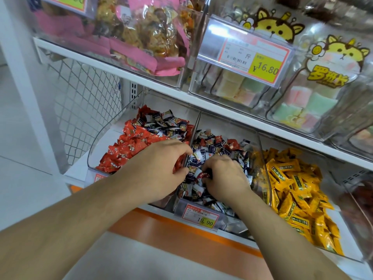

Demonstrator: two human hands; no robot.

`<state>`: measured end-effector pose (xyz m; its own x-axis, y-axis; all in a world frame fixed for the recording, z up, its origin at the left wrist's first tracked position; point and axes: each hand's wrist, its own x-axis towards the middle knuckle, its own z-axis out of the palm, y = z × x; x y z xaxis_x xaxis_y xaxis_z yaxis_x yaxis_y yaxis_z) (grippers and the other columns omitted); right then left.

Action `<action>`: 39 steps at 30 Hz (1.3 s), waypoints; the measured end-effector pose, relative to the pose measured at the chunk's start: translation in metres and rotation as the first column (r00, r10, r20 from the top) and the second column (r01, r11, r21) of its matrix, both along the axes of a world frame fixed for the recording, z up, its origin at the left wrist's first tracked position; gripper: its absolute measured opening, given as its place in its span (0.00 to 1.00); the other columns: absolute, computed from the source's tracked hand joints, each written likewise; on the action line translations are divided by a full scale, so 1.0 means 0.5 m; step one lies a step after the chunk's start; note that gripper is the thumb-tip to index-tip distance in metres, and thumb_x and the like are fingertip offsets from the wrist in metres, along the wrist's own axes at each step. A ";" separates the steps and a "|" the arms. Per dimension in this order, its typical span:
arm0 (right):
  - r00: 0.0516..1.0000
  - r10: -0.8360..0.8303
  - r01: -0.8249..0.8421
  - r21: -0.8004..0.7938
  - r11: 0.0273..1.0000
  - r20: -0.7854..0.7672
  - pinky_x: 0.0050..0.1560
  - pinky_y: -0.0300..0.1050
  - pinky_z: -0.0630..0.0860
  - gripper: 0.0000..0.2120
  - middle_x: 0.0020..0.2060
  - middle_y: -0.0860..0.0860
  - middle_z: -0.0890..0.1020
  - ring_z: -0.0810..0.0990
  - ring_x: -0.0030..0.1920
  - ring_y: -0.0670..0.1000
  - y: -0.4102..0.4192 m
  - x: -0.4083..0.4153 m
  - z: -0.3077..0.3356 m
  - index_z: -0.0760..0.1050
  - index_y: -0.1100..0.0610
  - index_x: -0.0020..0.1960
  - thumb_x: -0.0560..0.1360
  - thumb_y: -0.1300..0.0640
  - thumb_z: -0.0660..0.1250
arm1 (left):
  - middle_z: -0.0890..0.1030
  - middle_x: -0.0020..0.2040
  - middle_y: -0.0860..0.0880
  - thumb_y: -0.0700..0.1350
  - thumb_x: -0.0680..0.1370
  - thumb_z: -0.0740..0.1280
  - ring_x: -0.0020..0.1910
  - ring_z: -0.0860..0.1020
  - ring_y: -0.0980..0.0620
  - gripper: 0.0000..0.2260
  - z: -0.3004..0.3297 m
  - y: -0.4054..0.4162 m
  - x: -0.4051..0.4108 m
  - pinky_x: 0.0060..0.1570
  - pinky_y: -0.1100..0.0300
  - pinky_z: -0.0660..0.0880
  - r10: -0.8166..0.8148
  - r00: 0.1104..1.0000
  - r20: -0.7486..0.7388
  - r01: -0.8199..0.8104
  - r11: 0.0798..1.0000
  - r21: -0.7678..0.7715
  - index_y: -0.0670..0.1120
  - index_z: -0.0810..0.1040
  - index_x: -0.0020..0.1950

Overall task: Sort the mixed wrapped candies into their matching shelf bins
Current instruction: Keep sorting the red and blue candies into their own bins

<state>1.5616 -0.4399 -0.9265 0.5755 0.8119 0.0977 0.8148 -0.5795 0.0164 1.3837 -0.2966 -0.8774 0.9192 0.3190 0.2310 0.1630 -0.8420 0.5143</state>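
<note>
Three clear bins sit side by side on the lower shelf. The left bin (pixel 96 150) holds red wrapped candies (pixel 129 146) with dark blue ones (pixel 161 123) piled at its back. In the middle bin (pixel 228 217) lie dark blue and white candies (pixel 214 150) with a few red ones (pixel 232 146) mixed in. The right bin (pixel 343 257) is full of yellow candies (pixel 292 190). My left hand (pixel 157 168) curls over the divider between left and middle bins, fingers closed on red candies (pixel 179 164). My right hand (pixel 224 176) is in the middle bin, pinching a red candy (pixel 203 175).
An upper shelf (pixel 121 71) carries clear bins of pink snack bags (pixel 141 37) and pastel sweets (pixel 302 102), with a yellow price tag (pixel 254 57). A price label (pixel 199 216) hangs on the middle bin. A wire mesh panel (pixel 80 102) stands at left.
</note>
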 end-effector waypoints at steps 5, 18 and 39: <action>1.000 -0.016 0.016 -0.019 1.000 0.004 0.61 0.46 0.75 0.08 0.56 0.43 0.80 0.76 0.61 0.50 -0.002 0.006 -0.008 0.83 0.50 0.52 0.72 0.55 0.76 | 0.71 0.72 0.63 0.53 0.82 0.67 0.69 0.70 0.61 0.19 -0.002 0.002 0.000 0.66 0.66 0.66 -0.005 1.000 0.009 0.005 1.000 0.000 0.59 0.72 0.73; 0.907 0.002 0.174 0.378 0.909 -0.421 0.39 0.40 0.78 0.08 0.42 0.44 0.82 0.79 0.39 0.44 -0.050 -0.035 0.124 0.80 0.43 0.46 0.75 0.53 0.78 | 0.72 0.70 0.65 0.54 0.80 0.70 0.68 0.71 0.62 0.20 0.012 -0.003 0.001 0.62 0.66 0.65 0.006 0.997 0.074 -0.005 1.000 -0.012 0.61 0.73 0.72; 0.600 0.315 0.259 0.551 0.794 -0.736 0.53 0.43 0.83 0.16 0.47 0.50 0.88 0.87 0.49 0.49 0.006 -0.080 0.138 0.82 0.55 0.58 0.73 0.64 0.79 | 0.82 0.48 0.65 0.54 0.74 0.75 0.49 0.79 0.67 0.13 0.029 0.028 -0.018 0.51 0.66 0.77 0.009 0.982 0.190 0.004 0.998 -0.069 0.63 0.82 0.59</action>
